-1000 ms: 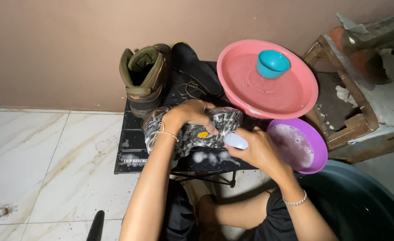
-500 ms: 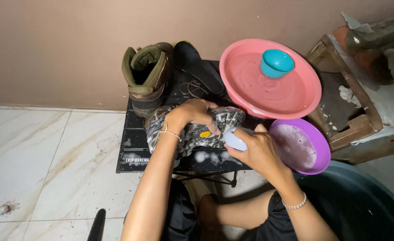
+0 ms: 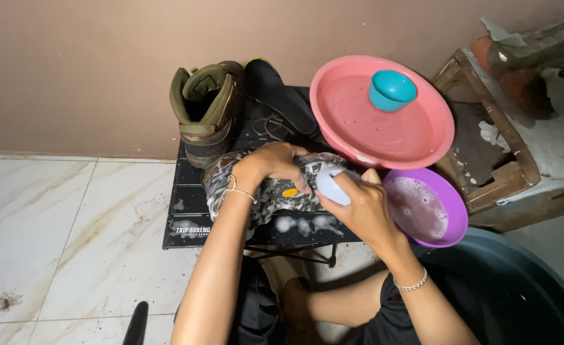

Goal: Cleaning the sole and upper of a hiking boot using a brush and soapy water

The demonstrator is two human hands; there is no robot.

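My left hand (image 3: 272, 167) grips a soapy boot (image 3: 266, 191) lying sole-up on a small black folding table (image 3: 183, 217). The sole is grey and foamy, with a small yellow mark. My right hand (image 3: 358, 204) is closed around a pale blue-white brush (image 3: 328, 184) pressed against the sole's right end. A second olive-brown boot (image 3: 206, 112) stands upright at the table's back left. Black insoles and laces (image 3: 275, 102) lie beside it.
A pink basin (image 3: 422, 137) holds a teal cup (image 3: 391, 90) at the back right. A purple bowl (image 3: 451, 211) of soapy water sits right of my hand. A dark tub (image 3: 518, 287) is at lower right, a wooden crate (image 3: 486, 147) beyond. White marble floor (image 3: 52, 236) spreads left.
My right hand with the brush has shifted slightly along the sole; the left hand keeps its hold on the boot. The view has moved a little.
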